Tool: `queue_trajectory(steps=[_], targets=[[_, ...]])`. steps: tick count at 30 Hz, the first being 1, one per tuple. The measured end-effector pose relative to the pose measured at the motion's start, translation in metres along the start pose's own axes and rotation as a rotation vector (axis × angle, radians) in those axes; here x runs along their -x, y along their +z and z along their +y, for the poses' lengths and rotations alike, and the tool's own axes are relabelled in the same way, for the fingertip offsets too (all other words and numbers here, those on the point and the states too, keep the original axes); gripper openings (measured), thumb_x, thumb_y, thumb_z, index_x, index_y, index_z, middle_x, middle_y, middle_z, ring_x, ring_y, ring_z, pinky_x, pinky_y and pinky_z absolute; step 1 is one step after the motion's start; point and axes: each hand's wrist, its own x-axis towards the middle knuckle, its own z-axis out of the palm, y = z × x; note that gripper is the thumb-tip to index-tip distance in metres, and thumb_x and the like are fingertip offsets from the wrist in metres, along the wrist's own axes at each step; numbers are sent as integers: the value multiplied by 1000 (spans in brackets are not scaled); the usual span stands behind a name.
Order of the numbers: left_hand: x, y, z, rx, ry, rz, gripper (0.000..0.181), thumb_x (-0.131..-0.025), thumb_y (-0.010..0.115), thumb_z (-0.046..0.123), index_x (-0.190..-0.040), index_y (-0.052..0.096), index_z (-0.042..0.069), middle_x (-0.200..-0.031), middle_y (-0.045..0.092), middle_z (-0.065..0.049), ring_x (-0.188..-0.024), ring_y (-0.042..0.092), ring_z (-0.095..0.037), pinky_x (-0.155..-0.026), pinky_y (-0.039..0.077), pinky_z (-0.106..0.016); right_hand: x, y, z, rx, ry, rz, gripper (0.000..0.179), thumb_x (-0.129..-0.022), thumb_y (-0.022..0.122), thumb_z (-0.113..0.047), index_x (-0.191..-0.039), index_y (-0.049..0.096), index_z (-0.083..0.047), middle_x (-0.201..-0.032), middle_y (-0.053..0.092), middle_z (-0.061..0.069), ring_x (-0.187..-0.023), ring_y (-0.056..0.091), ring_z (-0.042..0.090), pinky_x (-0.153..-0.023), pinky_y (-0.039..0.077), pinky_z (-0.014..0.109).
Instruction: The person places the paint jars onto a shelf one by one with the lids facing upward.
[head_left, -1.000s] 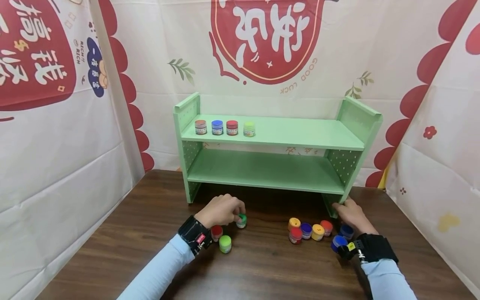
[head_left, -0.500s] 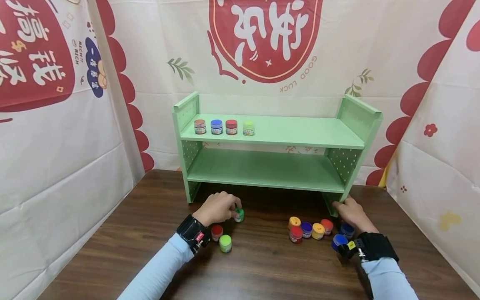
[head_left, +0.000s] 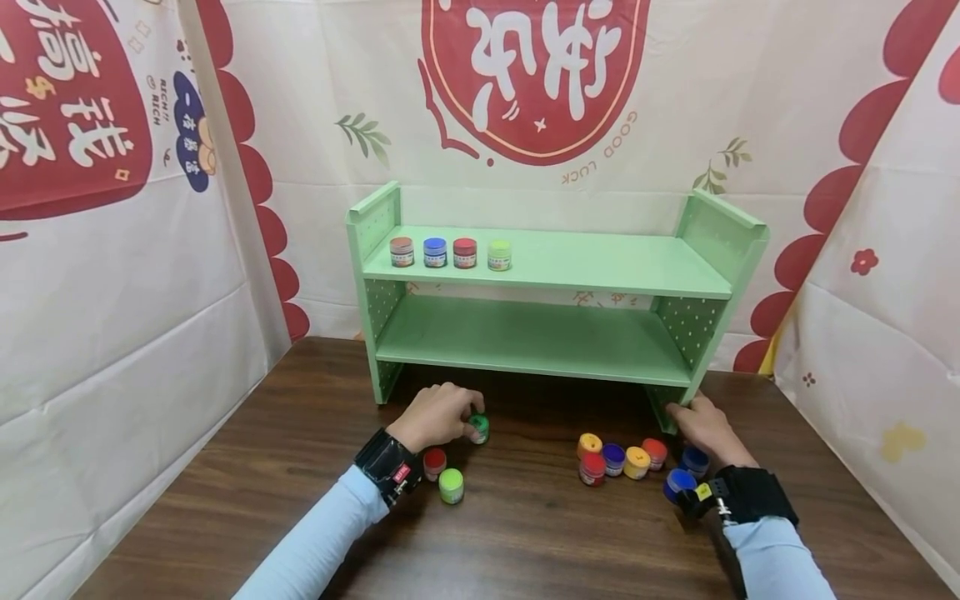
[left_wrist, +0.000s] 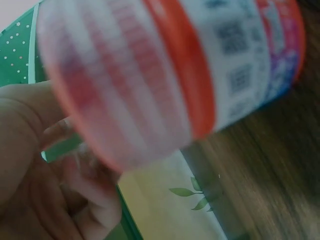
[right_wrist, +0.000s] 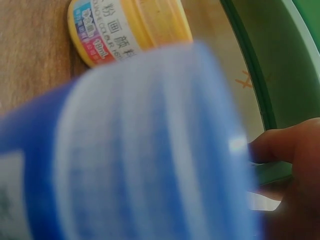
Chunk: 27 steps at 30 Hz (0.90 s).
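Note:
My left hand (head_left: 437,418) pinches a dark green paint jar (head_left: 481,427) low at the table, in front of the green shelf's left half. Close below that wrist stand a red-lidded paint jar (head_left: 434,463) and a light green one (head_left: 452,486); the red one fills much of the left wrist view and hides part of the hand. My right hand (head_left: 707,432) grips the foot of the green shelf (head_left: 532,337) at its right end. Beside that wrist are two blue paint jars (head_left: 678,483), one of them large and blurred in the right wrist view.
Red, yellow, purple and orange-red paint jars (head_left: 636,463) cluster on the dark wooden table (head_left: 555,542), left of the right hand. A row of several jars (head_left: 464,253) stands on the shelf's upper board, at its left. Printed cloth (head_left: 300,75) hangs behind and at both sides.
My left hand has shifted slightly back toward the shelf with the dark green paint jar, which moved a little left and away. The right hand stays at the shelf's foot.

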Motion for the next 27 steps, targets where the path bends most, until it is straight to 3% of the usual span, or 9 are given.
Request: queue_trajectory(steps=[6, 17, 27], targets=[[1, 3, -1, 41, 33, -18, 34, -87, 83, 22, -120, 75, 17, -102, 78, 6, -93, 73, -14, -70, 54, -26, -1, 1, -1, -15, 9, -6, 58, -106, 42, -27, -148, 31, 10, -121, 55, 36, -91, 61, 33, -66, 53, 34], [0, 2, 0, 3, 21, -19, 24, -97, 71, 14, -120, 76, 13, -110, 77, -2, -74, 59, -7, -59, 45, -22, -1, 1, 2, 1, -4, 0, 57, -106, 43, -27, -146, 32, 12, -119, 56, 37, -89, 63, 32, -65, 54, 34], [-3, 5, 2, -20, 62, 29, 21, -95, 74, 23, -112, 79, 12, -104, 79, 0, -67, 57, -3, -56, 45, -21, -3, 1, 5, -3, 2, 10, 59, -105, 44, -28, -149, 31, 10, -119, 56, 36, -88, 63, 32, -65, 53, 35]])
